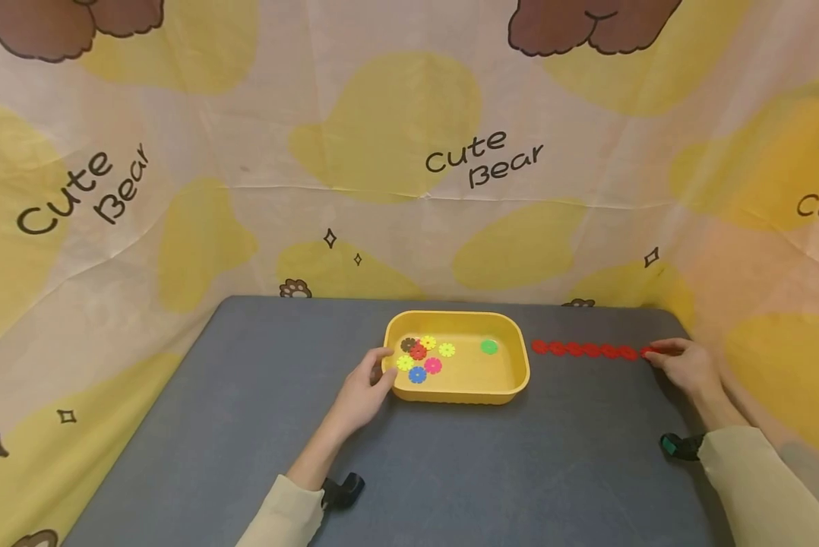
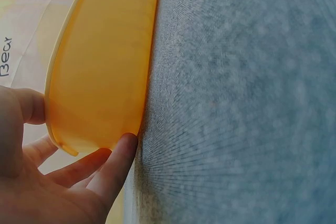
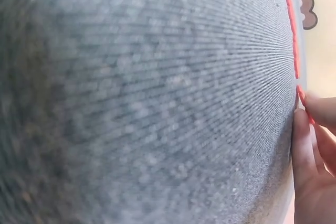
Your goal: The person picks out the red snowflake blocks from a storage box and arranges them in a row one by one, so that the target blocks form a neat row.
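My left hand (image 1: 360, 391) holds the left end of a yellow plastic tray (image 1: 464, 397). The left wrist view has its fingers (image 2: 121, 156) spread against the tray's outer wall (image 2: 105, 66) and rim. Inside lie several notched plastic discs: a brown, a red, a pink, a blue (image 1: 418, 374), yellow ones, and a green disc (image 1: 489, 346) apart at the right. To the tray's right, red notched discs (image 1: 576, 349) form a straight row on the table. At the row's right end my right hand (image 1: 686, 368) pinches a red disc (image 3: 301, 96), with a small gap to the row.
The grey table (image 1: 519, 471) has its far edge against a hanging cloth (image 1: 382, 152) printed with bears and words. The cloth also runs along the left and right sides. A dark strap device (image 1: 343, 491) is on each wrist.
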A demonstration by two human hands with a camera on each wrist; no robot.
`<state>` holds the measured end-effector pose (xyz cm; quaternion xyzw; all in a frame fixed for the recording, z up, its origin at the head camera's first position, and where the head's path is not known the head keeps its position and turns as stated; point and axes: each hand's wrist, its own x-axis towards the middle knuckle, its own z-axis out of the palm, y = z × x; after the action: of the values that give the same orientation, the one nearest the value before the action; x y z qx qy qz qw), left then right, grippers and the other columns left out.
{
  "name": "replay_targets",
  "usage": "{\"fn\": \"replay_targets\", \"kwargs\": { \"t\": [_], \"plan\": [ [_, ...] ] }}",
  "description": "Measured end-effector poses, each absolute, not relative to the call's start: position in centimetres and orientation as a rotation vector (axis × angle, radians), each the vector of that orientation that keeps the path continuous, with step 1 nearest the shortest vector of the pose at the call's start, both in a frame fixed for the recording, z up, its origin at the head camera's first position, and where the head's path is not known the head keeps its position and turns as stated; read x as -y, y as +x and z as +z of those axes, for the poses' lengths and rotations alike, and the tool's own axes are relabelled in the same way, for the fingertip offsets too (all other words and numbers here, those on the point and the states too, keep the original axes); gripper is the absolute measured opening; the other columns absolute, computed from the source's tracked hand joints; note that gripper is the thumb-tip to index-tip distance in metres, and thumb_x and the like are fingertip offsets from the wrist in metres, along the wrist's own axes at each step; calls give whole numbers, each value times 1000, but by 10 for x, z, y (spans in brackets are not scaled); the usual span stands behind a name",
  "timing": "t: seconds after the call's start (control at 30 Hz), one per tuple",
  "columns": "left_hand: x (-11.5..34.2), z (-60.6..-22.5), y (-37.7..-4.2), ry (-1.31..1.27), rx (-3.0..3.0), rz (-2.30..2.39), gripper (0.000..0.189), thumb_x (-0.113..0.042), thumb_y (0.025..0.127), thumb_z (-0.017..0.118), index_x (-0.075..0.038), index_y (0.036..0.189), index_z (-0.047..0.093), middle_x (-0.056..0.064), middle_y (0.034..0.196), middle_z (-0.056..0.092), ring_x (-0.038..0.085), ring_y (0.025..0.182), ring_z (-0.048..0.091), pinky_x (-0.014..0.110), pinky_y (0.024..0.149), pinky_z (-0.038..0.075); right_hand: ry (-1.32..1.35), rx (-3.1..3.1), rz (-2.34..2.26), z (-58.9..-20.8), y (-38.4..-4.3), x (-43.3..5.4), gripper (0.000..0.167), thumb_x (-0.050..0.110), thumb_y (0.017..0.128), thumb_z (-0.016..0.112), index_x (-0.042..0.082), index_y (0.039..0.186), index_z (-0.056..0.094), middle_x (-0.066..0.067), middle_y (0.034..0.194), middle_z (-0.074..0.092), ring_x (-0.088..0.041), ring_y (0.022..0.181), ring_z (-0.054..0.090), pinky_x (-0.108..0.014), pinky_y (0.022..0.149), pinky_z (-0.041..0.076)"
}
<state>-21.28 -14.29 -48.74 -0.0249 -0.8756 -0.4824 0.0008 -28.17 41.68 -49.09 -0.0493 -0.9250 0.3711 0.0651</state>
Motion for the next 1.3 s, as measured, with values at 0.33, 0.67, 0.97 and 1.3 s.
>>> {"fn": "replay_targets", "kwargs": {
  "t": [0.33,0.67,0.97,1.3],
  "plan": [
    [142,-487,-213,-61,2744,-1531,42,-32,103,59,-20,143,53,15,141,57,31,126,56,56,100,47,-80,2808,1060,-488,-282,-417,35,16,96,70,-15,115,66,-15,86,73,3,66,55,-22,57,47],
    [141,-487,-214,-56,2743,-1549,43,-34,103,59,-22,144,52,13,140,57,29,122,56,53,98,48,-32,2789,1080,-459,-276,-407,44,30,101,62,-7,125,64,-25,108,70,1,75,58,-23,61,51],
    [141,-486,-213,-50,2748,-1542,42,-32,103,59,-20,143,52,14,139,57,30,121,56,54,98,48,90,2657,1178,-420,-269,-361,42,29,102,63,-6,125,65,7,99,66,8,76,60,-18,63,51],
    [141,-487,-213,-71,2746,-1519,41,-32,103,59,-22,143,53,12,131,61,27,110,56,50,92,48,253,2688,1121,-400,-257,-292,36,33,102,62,4,122,69,-18,118,67,-9,87,66,-29,68,53]
  ]
}}
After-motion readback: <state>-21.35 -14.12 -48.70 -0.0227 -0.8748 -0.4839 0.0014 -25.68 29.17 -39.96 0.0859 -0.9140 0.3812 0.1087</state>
